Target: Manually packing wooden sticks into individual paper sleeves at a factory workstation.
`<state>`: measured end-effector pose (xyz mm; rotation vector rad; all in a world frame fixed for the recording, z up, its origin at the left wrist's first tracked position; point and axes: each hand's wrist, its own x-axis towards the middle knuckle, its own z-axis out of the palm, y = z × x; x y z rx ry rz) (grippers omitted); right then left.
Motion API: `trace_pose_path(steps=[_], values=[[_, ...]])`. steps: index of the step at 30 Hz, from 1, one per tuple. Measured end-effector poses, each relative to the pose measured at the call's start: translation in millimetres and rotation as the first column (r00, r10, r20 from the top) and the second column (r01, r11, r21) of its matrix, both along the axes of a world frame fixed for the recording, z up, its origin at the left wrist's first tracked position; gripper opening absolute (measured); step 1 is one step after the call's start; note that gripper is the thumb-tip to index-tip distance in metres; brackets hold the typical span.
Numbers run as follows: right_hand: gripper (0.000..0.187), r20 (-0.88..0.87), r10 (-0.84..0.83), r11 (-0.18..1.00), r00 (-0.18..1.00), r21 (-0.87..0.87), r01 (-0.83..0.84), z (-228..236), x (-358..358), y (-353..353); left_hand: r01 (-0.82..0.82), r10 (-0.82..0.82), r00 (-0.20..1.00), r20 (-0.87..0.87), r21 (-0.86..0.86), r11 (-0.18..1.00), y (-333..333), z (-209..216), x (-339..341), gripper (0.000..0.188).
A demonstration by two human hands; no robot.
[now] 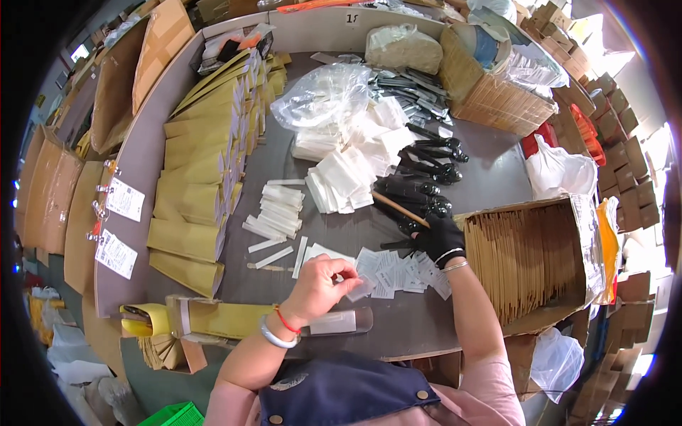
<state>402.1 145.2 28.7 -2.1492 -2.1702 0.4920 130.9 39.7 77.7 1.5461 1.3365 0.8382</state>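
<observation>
My bare left hand [323, 284] is closed in a pinch over the near edge of the table. A small translucent plastic piece [361, 288] shows at its fingertips. Just below lies a clear plastic sleeve [341, 321] with a white insert. My right hand [442, 243], in a black glove, is closed around the end of a thin wooden stick [399, 209], which points up and left. Black wrapped items with rounded ends [426, 188] lie just beyond that hand. Between my hands several printed paper slips [398, 274] are spread out, overlapping.
Yellow padded envelopes [188, 206] stand in a long row at left. White packets [341, 177] pile up mid-table beside white strips [273, 213] and a clear plastic bag [320, 92]. At right, a carton [590, 263] holds brown envelopes; another carton [497, 106] stands far right.
</observation>
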Motion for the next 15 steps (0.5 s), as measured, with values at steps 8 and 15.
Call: trace_pose_path(steps=[8,15], values=[[0.038,-0.129,0.001,1.000,0.992,0.015,0.001,-3,7,-5,0.181,0.001,0.861,-0.508,0.308,0.934,-79,-53,-30,0.024],[0.039,-0.278,0.027,0.937,0.960,0.342,0.073,35,14,-65,0.371,-0.085,0.688,-0.720,0.248,0.895,-140,-64,-49,0.050]])
